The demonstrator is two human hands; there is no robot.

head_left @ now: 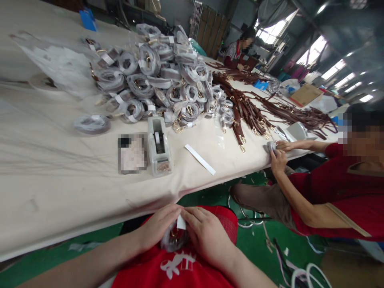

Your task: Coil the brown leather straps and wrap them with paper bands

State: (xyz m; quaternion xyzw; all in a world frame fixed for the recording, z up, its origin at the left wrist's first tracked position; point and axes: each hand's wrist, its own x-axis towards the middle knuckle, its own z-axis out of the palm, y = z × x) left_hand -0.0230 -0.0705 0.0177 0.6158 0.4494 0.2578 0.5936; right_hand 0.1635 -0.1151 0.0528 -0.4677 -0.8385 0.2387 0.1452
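My left hand (pixel 160 226) and my right hand (pixel 205 232) are closed around a coiled strap (pixel 174 241) in grey plastic wrap, low in front of my red apron. Gold-coloured metal shows inside the coil. A white paper band (pixel 181 222) sticks up between my hands, by the fingertips. Beyond them on the table stand a grey tape dispenser (pixel 160 148) and a white paper strip (pixel 200 159). My fingers partly cover the coil, and its underside is hidden.
A large heap of wrapped coils (pixel 148 60) lies on the cream-covered table (pixel 90 192). Brown straps (pixel 243 106) spread to its right. A co-worker in red (pixel 330 188) sits at the right, hands on a small coil. Another person (pixel 238 52) is at the far end.
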